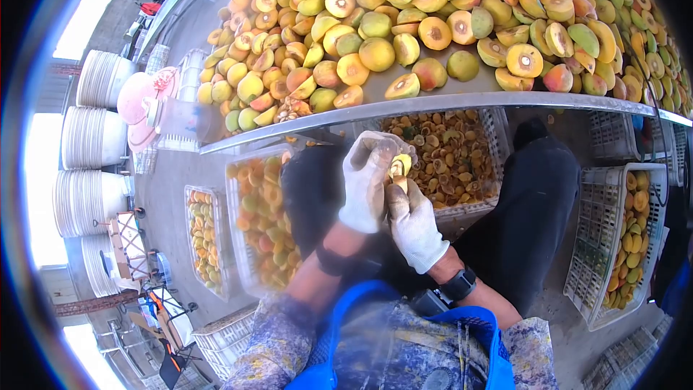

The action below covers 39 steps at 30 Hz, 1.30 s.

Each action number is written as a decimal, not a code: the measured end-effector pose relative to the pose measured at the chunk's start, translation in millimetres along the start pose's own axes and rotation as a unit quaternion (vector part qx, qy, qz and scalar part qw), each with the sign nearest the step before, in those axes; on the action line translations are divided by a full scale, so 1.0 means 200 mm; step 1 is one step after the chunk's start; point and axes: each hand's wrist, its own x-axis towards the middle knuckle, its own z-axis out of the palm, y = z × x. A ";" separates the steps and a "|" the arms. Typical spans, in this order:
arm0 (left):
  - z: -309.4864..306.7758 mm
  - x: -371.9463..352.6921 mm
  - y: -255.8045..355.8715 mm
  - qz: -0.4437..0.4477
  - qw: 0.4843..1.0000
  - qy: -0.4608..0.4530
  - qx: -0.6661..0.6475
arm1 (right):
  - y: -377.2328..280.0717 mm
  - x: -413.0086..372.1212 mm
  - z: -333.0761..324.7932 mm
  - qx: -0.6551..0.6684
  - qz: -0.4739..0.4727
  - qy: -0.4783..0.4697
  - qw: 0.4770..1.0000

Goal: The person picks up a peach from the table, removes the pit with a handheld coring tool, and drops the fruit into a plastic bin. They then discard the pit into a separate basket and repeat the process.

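My left hand [367,179], in a stained white glove, is closed around a yellow peach half [400,165]. Just below it, my right hand [414,225], also gloved, is closed with its thumb up against the fruit. A short tan piece, perhaps a tool handle, shows between the right fingers and the peach; most of it is hidden. Both hands are in front of the metal table's edge [433,104]. Beneath them, between my knees, a white crate [498,146] holds small brownish-orange pits and scraps [451,155].
Halved and whole peaches [375,25] are heaped on the table. A crate of peach halves [263,217] stands by my left leg, another crate [204,235] beyond it. At right is a fruit-filled crate [599,245]. Stacked white basins [90,202] and a pink hat [144,105] are at left.
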 end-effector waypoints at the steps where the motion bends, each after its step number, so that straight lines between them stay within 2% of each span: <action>1: 0.00 0.00 0.01 -0.014 1.000 0.005 -0.022 | -0.01 0.00 0.00 -0.034 -0.014 0.007 0.999; 5: 0.05 0.02 0.01 -0.036 0.992 0.059 -0.107 | 0.01 0.03 0.02 -0.054 -0.002 0.021 0.998; 7: 0.04 0.03 0.00 -0.042 0.991 0.060 -0.109 | 0.02 0.03 0.03 -0.038 -0.004 0.033 0.999; 11: 0.05 0.04 -0.01 -0.054 0.988 0.058 -0.132 | 0.08 0.05 0.05 0.072 0.012 0.036 0.997; 19: 0.04 0.03 0.00 -0.051 0.995 0.041 -0.072 | -0.01 0.00 -0.01 0.025 0.040 -0.015 0.999; 22: 0.05 0.04 0.01 -0.064 0.995 0.040 -0.065 | 0.01 -0.01 -0.01 0.055 0.008 -0.012 0.998; 26: 0.04 0.04 0.06 -0.098 0.994 0.007 -0.042 | -0.13 -0.03 -0.09 0.157 0.150 -0.117 0.969; 29: 0.04 0.05 0.06 -0.084 0.994 0.015 -0.064 | -0.17 -0.02 -0.12 0.223 0.215 -0.147 0.939; 30: 0.04 0.05 0.08 -0.052 0.998 -0.011 -0.018 | -0.16 -0.02 -0.12 0.230 0.204 -0.152 0.939; 31: 0.00 0.05 0.01 0.030 0.991 -0.015 0.132 | -0.17 -0.01 -0.13 0.227 0.259 -0.131 0.930; 32: -0.02 0.05 -0.01 -0.052 0.997 -0.026 0.044 | -0.13 0.00 -0.12 0.203 0.246 -0.124 0.940; 34: -0.04 0.04 -0.08 0.019 0.996 0.001 0.091 | 0.01 0.00 -0.05 0.124 0.167 -0.111 0.972; 35: -0.10 0.05 -0.17 0.001 0.996 0.018 0.088 | 0.05 0.01 -0.04 0.110 0.151 -0.109 0.976; 37: -0.09 0.05 -0.20 0.014 0.989 0.069 0.131 | -0.07 -0.01 -0.07 0.170 0.226 -0.119 0.952; 38: -0.08 0.06 -0.19 0.002 0.987 0.079 0.138 | -0.14 -0.03 -0.08 0.229 0.299 -0.128 0.917; 39: -0.08 0.06 -0.21 -0.018 0.991 0.081 0.107 | -0.18 -0.05 -0.08 0.226 0.295 -0.129 0.919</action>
